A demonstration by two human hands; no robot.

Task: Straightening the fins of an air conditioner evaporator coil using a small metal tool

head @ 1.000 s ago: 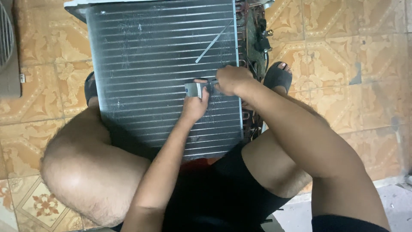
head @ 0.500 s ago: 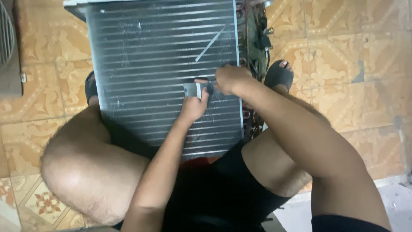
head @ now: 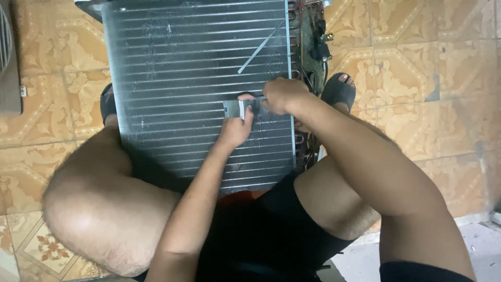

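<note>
Fin comb (head: pixel 241 108), pinched between closed left-hand fingers (head: pixel 245 118) and right-hand fingers (head: pixel 271 102) (both gripping), should probably track straight along the condenser coil (head: pixel 198 78) fins.

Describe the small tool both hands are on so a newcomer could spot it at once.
Start at the big finned metal coil between the knees. Near its right edge, the left hand and right hand meet on a small flat grey comb, the only loose piece there.
</note>
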